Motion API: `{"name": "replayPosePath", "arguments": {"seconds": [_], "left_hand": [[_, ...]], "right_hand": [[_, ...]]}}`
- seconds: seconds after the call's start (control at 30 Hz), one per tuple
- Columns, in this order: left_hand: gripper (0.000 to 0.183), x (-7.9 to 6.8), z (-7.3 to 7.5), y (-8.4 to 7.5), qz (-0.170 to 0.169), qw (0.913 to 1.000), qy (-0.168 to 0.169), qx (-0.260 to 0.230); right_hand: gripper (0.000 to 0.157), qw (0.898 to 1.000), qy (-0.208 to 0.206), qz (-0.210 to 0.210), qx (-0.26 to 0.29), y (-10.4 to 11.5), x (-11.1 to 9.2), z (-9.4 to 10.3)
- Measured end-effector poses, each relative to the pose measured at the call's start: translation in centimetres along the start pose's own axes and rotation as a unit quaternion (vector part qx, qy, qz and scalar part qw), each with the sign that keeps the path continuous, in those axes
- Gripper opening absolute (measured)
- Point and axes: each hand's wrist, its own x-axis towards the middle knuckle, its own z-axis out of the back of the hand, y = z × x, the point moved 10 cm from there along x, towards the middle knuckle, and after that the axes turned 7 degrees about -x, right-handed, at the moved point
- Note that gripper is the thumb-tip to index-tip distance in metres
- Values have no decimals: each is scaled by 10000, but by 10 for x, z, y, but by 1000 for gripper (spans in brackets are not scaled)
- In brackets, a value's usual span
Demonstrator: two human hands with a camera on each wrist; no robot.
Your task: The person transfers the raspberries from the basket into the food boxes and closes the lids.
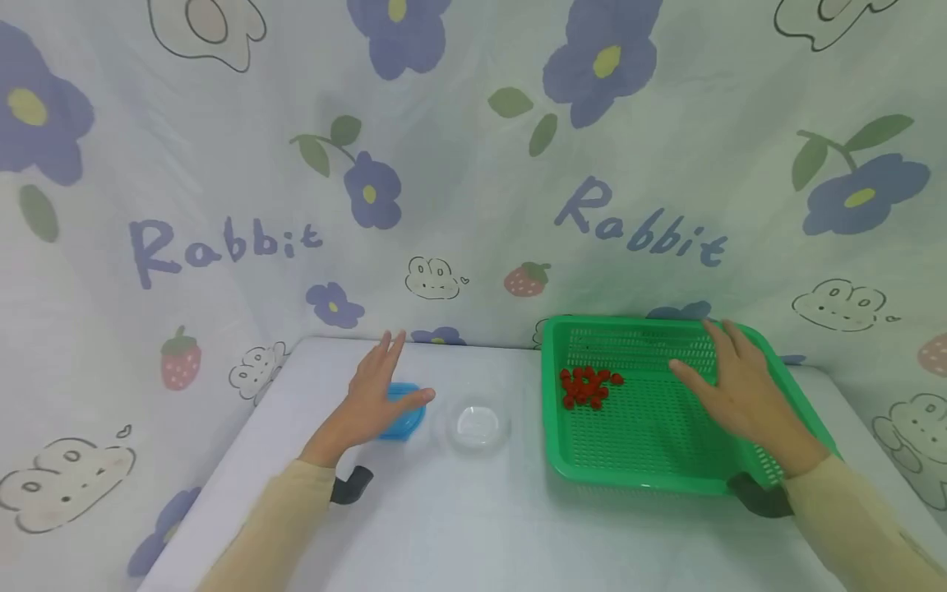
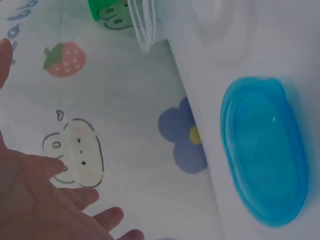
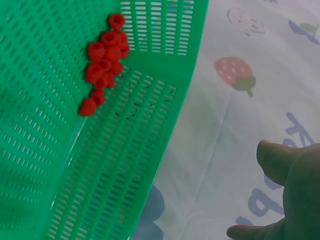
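Note:
My left hand (image 1: 373,399) hovers over a blue oval lid (image 1: 405,411), its fingers extended and holding nothing. The lid (image 2: 265,152) lies on the white table in the left wrist view. To its right stands a clear plastic container (image 1: 477,423). Over the right part of a green perforated basket (image 1: 636,477) is my right hand (image 1: 747,395), fingers spread, nothing in it. A small heap of raspberries (image 1: 584,388) sits at the left inside the basket; the raspberries (image 3: 105,62) show hollow ends in the right wrist view.
The white table (image 1: 459,526) meets a cloth backdrop (image 1: 459,189) printed with flowers, rabbits and strawberries right behind the basket. Dark straps (image 1: 353,485) stick out at both wrists. The basket's raised sides surround the raspberries.

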Motion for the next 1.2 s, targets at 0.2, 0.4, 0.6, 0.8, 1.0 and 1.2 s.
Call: {"name": "replayPosePath", "arguments": {"seconds": [0.2, 0.4, 0.6, 0.8, 1.0, 1.2], "left_hand": [[114, 2, -20, 5, -29, 9976, 133, -672], [118, -1, -38, 13, 348, 9880, 194, -1494], [118, -4, -57, 19, 652, 9803, 118, -1858], [119, -3, -67, 13, 316, 9747, -6, -2211], [119, 0, -79, 11, 155, 9702, 102, -2416], [120, 1, -90, 14, 292, 9662, 192, -2555]], "right_hand": [[81, 9998, 86, -32, 149, 3, 9, -2], [79, 9987, 266, -120, 412, 2, 21, -8], [80, 9951, 585, -324, 732, -1, 35, -21], [84, 9817, 1206, -711, 1288, -6, 42, -42], [81, 9646, 1699, -1072, 1711, -14, 47, -64], [76, 9577, 2022, -1106, 1721, -17, 52, -85]]}}
